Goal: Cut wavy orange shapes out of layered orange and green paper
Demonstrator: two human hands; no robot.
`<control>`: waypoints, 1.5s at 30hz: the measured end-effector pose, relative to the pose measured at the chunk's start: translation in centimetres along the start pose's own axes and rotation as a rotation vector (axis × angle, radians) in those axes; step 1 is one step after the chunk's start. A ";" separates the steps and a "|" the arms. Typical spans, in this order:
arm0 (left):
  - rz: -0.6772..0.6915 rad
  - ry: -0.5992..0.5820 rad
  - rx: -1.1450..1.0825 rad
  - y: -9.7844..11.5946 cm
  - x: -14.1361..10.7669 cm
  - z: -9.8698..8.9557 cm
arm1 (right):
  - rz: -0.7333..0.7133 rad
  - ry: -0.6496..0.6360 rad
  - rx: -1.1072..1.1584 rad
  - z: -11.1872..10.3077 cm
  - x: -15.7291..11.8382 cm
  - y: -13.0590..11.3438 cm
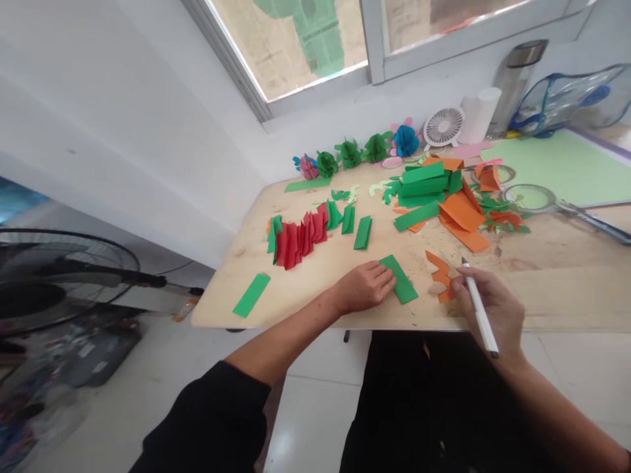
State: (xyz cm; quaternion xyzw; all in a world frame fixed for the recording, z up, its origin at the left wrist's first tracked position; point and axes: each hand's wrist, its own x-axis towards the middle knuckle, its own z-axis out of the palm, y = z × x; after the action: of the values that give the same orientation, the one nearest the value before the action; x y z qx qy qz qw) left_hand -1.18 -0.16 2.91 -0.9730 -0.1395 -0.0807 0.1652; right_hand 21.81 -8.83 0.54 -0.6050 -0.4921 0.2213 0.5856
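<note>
Head view: a pale wooden tabletop (pixel 566 295) is seen from above, with 2 bare hands at its near edge. By the left hand (pixel 365 288), the upper left end of a flat green rectangular paper strip (pixel 403 284) is covered; its fingers are held close together and slightly bent, and whether the paper is pinched beneath them cannot be told. By the right hand (pixel 495 315), a slim white pen with dark ends (pixel 478 307) is gripped between closed thumb and fingers, its upper end pointed away from the body. Just left of that hand, a jagged orange paper cut-out (pixel 440 270) is laid on the wood; whether it is touched cannot be told.

Farther left, folded red paper strips (pixel 292 244) are lined up in a row, with folded green paper pieces (pixel 348 220) set at both ends. Beyond the right hand, folded green and orange papers (pixel 461 209) are heaped near metal scissors (pixel 594 222). Along the wall, 5 round paper flowers (pixel 350 154) are lined up beside a small white fan (pixel 444 127).
</note>
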 end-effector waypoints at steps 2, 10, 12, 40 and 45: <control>0.026 0.011 0.008 -0.1 0.2 0.3 | 0.001 -0.002 0.006 0.0 0.0 0.0; -0.078 0.041 0.005 -0.4 0.4 -1.2 | 0.005 -0.023 0.022 0.0 0.0 0.0; -0.165 0.016 -0.044 -0.3 0.4 -2.4 | 0.003 -0.023 0.014 0.0 0.1 -0.1; -0.789 0.184 -0.417 7.4 -0.5 0.0 | 0.056 -0.082 -0.012 0.0 0.4 -1.3; -0.787 0.236 -0.433 7.5 -0.3 0.2 | 0.084 -0.198 -0.026 0.5 0.6 -1.5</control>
State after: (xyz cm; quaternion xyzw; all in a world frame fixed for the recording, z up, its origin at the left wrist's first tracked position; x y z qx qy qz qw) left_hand 0.77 -6.98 0.37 -0.8423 -0.4584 -0.2748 -0.0703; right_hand 21.13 -8.32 2.02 -0.6077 -0.5247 0.2980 0.5164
